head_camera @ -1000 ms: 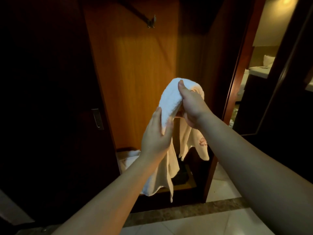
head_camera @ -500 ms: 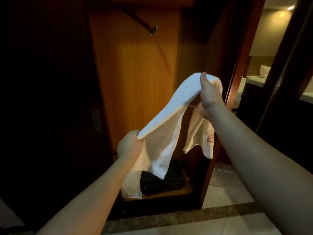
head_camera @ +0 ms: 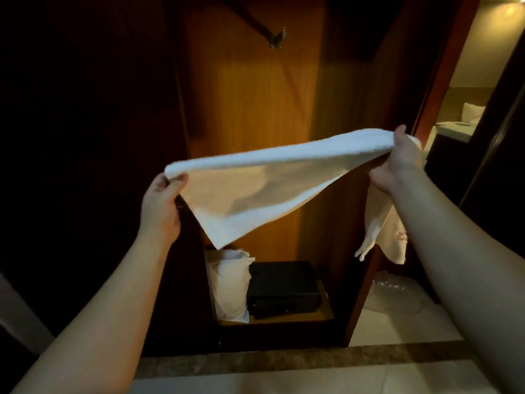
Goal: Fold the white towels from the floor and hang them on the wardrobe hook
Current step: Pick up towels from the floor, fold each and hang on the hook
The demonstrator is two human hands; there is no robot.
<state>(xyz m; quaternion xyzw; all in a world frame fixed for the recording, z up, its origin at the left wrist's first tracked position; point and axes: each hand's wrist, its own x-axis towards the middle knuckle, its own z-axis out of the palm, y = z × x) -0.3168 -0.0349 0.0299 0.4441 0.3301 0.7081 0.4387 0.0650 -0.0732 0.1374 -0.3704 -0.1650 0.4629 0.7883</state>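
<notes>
Fingers of left hand (head_camera: 159,207) and right hand (head_camera: 397,163) clamp towel (head_camera: 255,191); wardrobe (head_camera: 255,95) holds safe (head_camera: 281,288).

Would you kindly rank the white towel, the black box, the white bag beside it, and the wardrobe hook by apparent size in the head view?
1. white towel, though it is nearest the camera
2. black box and white bag, too close to rank
3. wardrobe hook, smallest, also farthest away

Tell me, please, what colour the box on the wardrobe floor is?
Black: the box sits beside a white bundle, best seen in the head view.
</notes>
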